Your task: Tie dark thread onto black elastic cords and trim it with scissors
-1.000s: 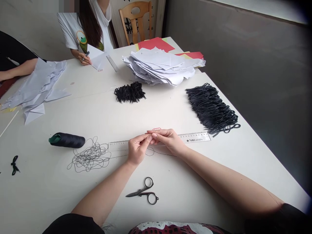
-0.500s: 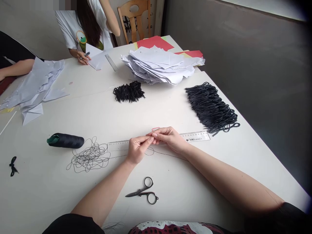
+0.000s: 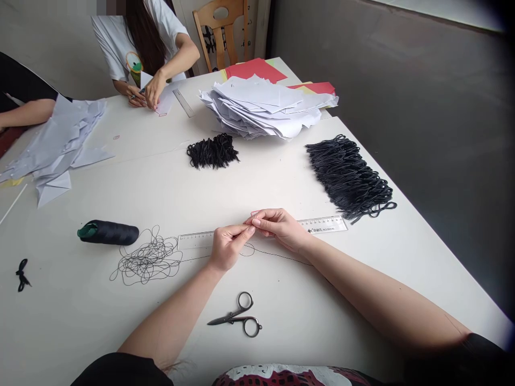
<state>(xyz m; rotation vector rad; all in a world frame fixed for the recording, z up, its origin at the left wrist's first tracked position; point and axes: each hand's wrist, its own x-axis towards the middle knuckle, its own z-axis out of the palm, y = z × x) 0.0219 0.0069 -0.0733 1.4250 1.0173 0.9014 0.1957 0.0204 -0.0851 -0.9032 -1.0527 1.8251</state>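
My left hand and my right hand meet fingertip to fingertip above a clear ruler. Both are closed in a pinch on a thin black thread, whose exact end is hidden by the fingers. A small loop of it hangs below them, and it trails off under my right forearm. To the left lies a loose tangle of black thread, with a black thread spool beside it. Open scissors rest on the table below my hands.
Black looped cords lie in a row at right, a smaller black pile farther back. A white paper stack and red sheets stand behind. Another person's hands work at the far side; more papers lie left.
My hands stay almost in place, pinched together. Across the table, the other person's raised arm has come down, and that hand now touches the paper.
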